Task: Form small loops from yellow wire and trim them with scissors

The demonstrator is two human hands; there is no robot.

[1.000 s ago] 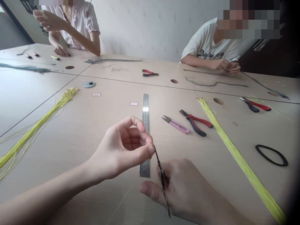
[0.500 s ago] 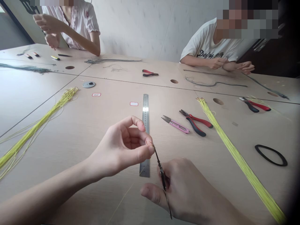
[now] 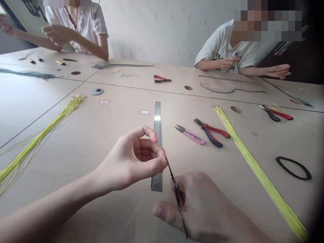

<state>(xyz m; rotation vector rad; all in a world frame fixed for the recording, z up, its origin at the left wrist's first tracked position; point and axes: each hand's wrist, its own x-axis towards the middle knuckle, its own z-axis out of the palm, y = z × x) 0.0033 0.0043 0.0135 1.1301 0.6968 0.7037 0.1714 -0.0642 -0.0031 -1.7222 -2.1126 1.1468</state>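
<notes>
Foremost, left hand [image 3: 126, 162]: middle of the near side; grip pinching a small thin loop [image 3: 162, 154] between thumb and forefinger, remaining fingers curled.
Right hand [image 3: 199, 206]: right of the left hand and nearer; grip wrapped around a dark slim tool [image 3: 176, 185], thumb held off to the left.
Tool tip: far end, at the left fingertips beside the loop; whether it touches the loop, cannot tell.
Ruler [image 3: 157, 121]: metal, flat on the desk [image 3: 113, 118], partly covered by the left hand.
Yellow thread [image 3: 135, 212]: single strand, slanting from the ruler's near end toward the near left.
Pink snips [image 3: 193, 136]: right of the ruler, blades toward the far left.
Red-and-black pliers [image 3: 212, 133]: just right of the snips, handles apart.
Left bundle [image 3: 45, 138]: yellow cords, slanting to the near left.
Right bundle [image 3: 258, 167]: yellow cords, slanting to the near right.
Black band [image 3: 293, 168]: oval, right of the right bundle.
Red-edged labels: two, one [image 3: 145, 112] just left of the ruler, another [image 3: 104, 102] farther left.
Far side: two people, one at left [image 3: 93, 20], one at right [image 3: 215, 44].
</notes>
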